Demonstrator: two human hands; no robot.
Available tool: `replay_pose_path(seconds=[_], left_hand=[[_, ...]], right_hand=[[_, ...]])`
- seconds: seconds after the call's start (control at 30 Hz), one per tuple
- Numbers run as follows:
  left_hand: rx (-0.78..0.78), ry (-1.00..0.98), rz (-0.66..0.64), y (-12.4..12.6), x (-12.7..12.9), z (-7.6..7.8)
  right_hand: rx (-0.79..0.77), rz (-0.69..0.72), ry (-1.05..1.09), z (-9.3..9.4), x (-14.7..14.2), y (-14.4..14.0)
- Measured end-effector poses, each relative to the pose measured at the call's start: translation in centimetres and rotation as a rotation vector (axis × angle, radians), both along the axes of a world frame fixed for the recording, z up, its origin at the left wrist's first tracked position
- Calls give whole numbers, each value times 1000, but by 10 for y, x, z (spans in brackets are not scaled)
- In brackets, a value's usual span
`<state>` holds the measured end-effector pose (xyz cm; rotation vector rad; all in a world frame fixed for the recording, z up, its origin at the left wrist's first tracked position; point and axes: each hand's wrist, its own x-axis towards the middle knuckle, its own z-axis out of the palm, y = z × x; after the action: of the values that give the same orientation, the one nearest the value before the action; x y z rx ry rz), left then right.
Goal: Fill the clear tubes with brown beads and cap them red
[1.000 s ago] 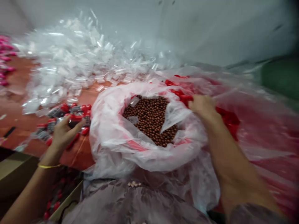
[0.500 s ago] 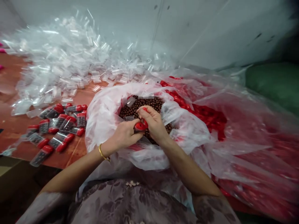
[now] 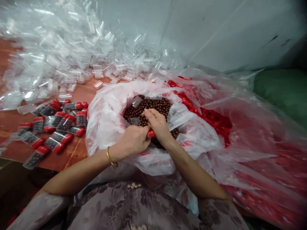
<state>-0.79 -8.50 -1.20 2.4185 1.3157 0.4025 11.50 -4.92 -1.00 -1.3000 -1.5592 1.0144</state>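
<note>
My left hand (image 3: 134, 139) is closed around a small container whose red cap (image 3: 151, 134) shows between my two hands. The fingers hide the container's body. My right hand (image 3: 158, 125) lies against the cap's right side, its fingers curled and pinched together; whatever they hold is hidden. Both hands are over a white plastic bag (image 3: 105, 105), rolled open around a mass of small brown beads (image 3: 154, 103). A few clear empty containers (image 3: 136, 101) lie on the beads.
Several red-capped containers of dark beads (image 3: 66, 123) lie on the reddish table (image 3: 79, 148) at left. A large heap of clear empty containers (image 3: 59, 48) spreads along the wall. Red caps (image 3: 213, 121) fill a translucent bag at right, beside a green sack (image 3: 283, 92).
The red cap stood open with its hole showing; now it appears as a solid red piece lower between the hands. Red no longer shows at my right fingertips. The view has shifted slightly.
</note>
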Motion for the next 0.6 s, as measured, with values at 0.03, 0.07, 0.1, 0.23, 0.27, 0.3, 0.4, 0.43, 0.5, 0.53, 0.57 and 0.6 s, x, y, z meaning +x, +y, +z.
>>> replay_pose_path(seconds=[0.03, 0.07, 0.1, 0.23, 0.27, 0.3, 0.4, 0.43, 0.5, 0.53, 0.57, 0.6], left_hand=[[4, 24, 0, -1, 0, 0], [6, 49, 0, -1, 1, 0], [8, 70, -2, -1, 1, 0], [-10, 109, -31, 0, 3, 0], [-19, 111, -40, 0, 3, 0], [-27, 114, -47, 1, 4, 0], [-38, 127, -45, 1, 4, 0], [-35, 129, -42, 1, 4, -1], [-20, 118, -40, 1, 4, -3], [-8, 100, -37, 1, 5, -4], [7, 65, -35, 1, 5, -4], [19, 8, -36, 0, 4, -4]], right_hand=[[12, -1, -37, 0, 0, -2], [22, 0, -76, 0, 0, -3], [30, 5, -113, 0, 0, -4], [35, 49, -213, 2, 0, -9], [33, 57, -230, 3, 0, -10], [32, 58, -248, 4, 0, -11], [38, 37, -302, 5, 1, -13], [36, 35, -306, 4, 1, -12], [6, 51, -238, 2, 1, -10], [-24, 63, -157, 0, 0, -8], [-62, 68, -51, 0, -1, -6], [-100, 63, 69, 0, -2, -4]])
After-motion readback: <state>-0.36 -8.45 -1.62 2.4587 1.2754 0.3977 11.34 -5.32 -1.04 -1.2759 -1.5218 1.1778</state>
